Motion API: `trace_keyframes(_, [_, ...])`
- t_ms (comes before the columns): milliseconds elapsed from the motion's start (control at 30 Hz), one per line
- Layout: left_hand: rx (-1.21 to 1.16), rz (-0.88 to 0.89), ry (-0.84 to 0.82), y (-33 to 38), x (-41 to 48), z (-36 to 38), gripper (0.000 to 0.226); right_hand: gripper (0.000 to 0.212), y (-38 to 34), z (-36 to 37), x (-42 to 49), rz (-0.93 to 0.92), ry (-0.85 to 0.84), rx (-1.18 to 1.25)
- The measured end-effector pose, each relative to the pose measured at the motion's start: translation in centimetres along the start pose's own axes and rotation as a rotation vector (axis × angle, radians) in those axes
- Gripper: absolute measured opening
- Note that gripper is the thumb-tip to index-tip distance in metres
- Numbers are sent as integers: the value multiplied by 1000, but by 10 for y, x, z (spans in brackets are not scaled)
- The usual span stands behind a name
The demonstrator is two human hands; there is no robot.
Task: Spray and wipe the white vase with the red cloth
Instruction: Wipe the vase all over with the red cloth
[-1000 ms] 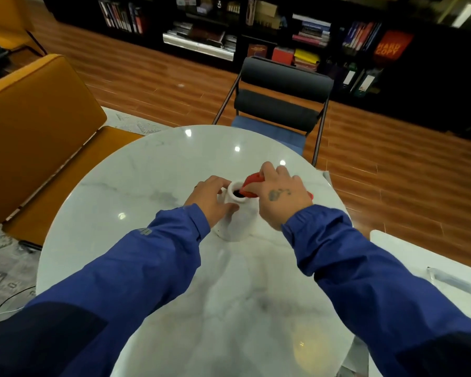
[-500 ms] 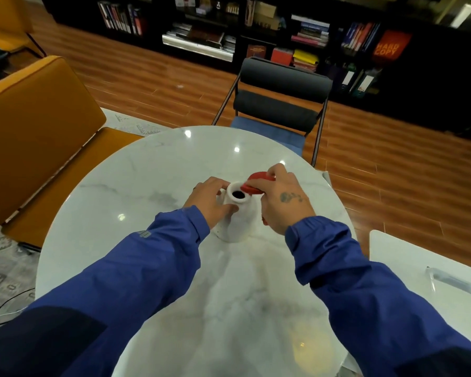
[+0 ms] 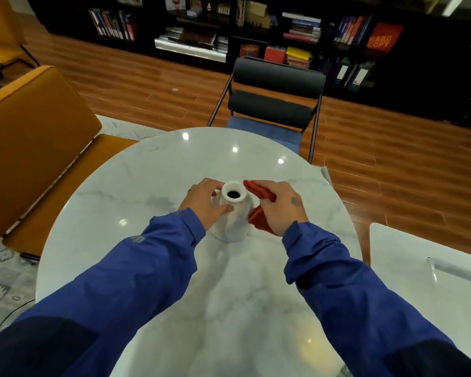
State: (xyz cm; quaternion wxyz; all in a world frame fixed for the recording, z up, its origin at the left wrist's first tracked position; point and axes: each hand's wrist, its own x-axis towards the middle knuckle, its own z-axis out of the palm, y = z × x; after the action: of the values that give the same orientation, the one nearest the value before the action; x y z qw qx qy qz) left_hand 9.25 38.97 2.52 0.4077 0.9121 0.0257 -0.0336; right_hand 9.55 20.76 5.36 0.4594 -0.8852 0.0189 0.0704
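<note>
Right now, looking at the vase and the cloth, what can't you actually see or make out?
All from the head view:
- The white vase: its left side sits behind the left hand, its right side behind the red cloth.
- Inside the vase: only a dark opening shows.
- The cloth: mostly bunched under the right hand.
- A spray bottle: none in view.
- Wetness on the vase: too faint to tell.
</note>
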Motion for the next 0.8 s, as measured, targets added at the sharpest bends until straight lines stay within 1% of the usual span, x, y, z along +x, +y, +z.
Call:
trace_keyframes(67, [6,8,-1,-1,1,1,40,50,14,22,-15,20,5,6])
trace_keyframes(133, [5,12,4,-3,1,2,39,55,32,42,-32,102,30,75])
trace_keyframes(267, [4,17,10,-3,1,1,40,53,50,54,-45,252,41,170])
trace_keyframes(333, [3,21,12,-2,1,1,41,55,43,49,-41,226,65,267])
trace_keyframes(400, [-1,24,19,-2,1,1,41,57,31,44,-32,102,77,332])
trace_keyframes(433, [-1,26,22,-3,1,1,41,54,27,42,-26,45,67,340])
trace_keyframes(467, [0,26,21,-3,1,2,41,49,22,39,-20,35,48,356])
trace_keyframes(500, [1,24,20,-2,1,2,41,43,18,35,-13,67,12,403])
trace_keyframes(567, [-4,24,22,-2,1,2,41,38,15,26,5,135,-65,422])
trace_keyframes(667, [-22,15,23,-1,0,1,40,35,18,20,31,178,-195,359])
trace_keyframes(733, [-21,9,17,0,-1,1,40,31,25,23,38,250,-226,344])
trace_keyframes(800, [-24,9,16,-1,0,1,40,37,39,30,33,323,-233,264])
